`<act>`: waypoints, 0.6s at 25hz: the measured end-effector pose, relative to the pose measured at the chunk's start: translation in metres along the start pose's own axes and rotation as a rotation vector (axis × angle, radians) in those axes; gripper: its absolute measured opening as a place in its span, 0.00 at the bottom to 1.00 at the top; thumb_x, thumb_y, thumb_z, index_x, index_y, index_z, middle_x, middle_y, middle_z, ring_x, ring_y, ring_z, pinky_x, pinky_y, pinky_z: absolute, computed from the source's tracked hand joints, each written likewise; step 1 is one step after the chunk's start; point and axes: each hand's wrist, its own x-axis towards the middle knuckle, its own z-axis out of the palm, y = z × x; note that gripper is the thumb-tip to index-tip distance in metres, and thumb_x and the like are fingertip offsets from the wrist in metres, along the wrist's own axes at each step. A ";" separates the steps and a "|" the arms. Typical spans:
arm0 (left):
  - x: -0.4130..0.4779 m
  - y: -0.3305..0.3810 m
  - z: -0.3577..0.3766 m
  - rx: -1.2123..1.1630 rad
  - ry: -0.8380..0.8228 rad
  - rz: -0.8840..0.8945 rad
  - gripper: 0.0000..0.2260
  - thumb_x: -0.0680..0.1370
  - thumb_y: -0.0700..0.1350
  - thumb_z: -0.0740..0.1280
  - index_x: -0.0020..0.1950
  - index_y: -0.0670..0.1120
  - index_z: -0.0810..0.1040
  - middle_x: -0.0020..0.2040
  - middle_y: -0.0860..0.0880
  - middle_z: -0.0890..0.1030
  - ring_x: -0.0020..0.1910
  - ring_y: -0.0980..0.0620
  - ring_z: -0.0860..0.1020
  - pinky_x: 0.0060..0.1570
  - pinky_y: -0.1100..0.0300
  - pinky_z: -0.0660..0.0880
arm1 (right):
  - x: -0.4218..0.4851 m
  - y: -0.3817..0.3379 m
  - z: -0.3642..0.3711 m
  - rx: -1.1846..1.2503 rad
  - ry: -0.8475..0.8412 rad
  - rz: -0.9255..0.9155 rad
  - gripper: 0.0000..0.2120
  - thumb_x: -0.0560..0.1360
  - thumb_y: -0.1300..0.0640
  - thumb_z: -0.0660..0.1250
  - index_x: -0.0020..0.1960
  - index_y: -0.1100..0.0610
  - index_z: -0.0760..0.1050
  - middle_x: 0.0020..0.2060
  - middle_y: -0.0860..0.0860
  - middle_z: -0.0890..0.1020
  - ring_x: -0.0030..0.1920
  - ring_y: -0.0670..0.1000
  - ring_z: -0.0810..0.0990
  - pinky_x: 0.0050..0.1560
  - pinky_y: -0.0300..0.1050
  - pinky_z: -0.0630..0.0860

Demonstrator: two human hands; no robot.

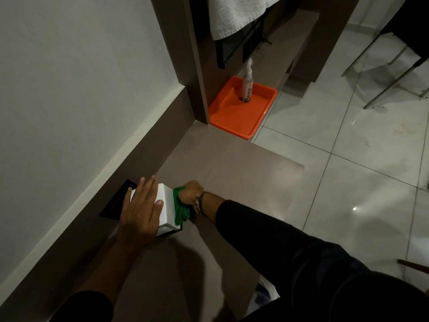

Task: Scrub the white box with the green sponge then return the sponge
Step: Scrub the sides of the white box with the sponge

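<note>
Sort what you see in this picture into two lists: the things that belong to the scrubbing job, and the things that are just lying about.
Part of the job:
- white box
- green sponge, pressed on the box's side
- right hand, holding the sponge
- left hand, flat on the box's top

Just lying about:
- orange tray
- spray bottle standing in the tray
- white towel hanging above
- chair legs

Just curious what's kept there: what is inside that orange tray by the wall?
One upright bottle stands near the orange tray's far side. The rest of its floor looks bare; the corner behind the wooden post is hidden.
</note>
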 end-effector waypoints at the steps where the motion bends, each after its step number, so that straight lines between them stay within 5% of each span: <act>1: 0.001 0.001 -0.002 0.004 -0.001 -0.006 0.20 0.85 0.39 0.70 0.74 0.30 0.75 0.80 0.30 0.71 0.82 0.30 0.68 0.77 0.27 0.69 | 0.000 -0.009 -0.002 -0.014 0.001 -0.043 0.19 0.77 0.56 0.67 0.65 0.64 0.76 0.61 0.59 0.80 0.57 0.59 0.81 0.57 0.49 0.80; 5: 0.007 0.007 -0.009 0.068 0.017 0.001 0.21 0.82 0.40 0.75 0.71 0.31 0.78 0.77 0.30 0.74 0.79 0.29 0.72 0.73 0.27 0.74 | -0.029 -0.017 0.004 0.015 0.050 -0.268 0.12 0.77 0.56 0.64 0.57 0.56 0.81 0.53 0.55 0.84 0.50 0.56 0.82 0.54 0.52 0.81; 10: 0.007 0.006 -0.014 0.008 0.030 0.044 0.30 0.77 0.42 0.81 0.72 0.34 0.70 0.75 0.27 0.75 0.75 0.25 0.74 0.68 0.24 0.76 | -0.085 0.052 0.021 0.117 0.027 -0.446 0.17 0.78 0.61 0.59 0.63 0.50 0.77 0.52 0.51 0.84 0.49 0.49 0.83 0.52 0.49 0.82; 15: 0.010 0.005 -0.010 -0.075 -0.188 -0.151 0.25 0.87 0.46 0.65 0.81 0.37 0.68 0.83 0.35 0.68 0.84 0.34 0.65 0.80 0.28 0.66 | -0.069 0.073 0.026 0.086 -0.025 -0.247 0.15 0.79 0.62 0.58 0.59 0.53 0.79 0.50 0.51 0.82 0.49 0.51 0.81 0.54 0.50 0.81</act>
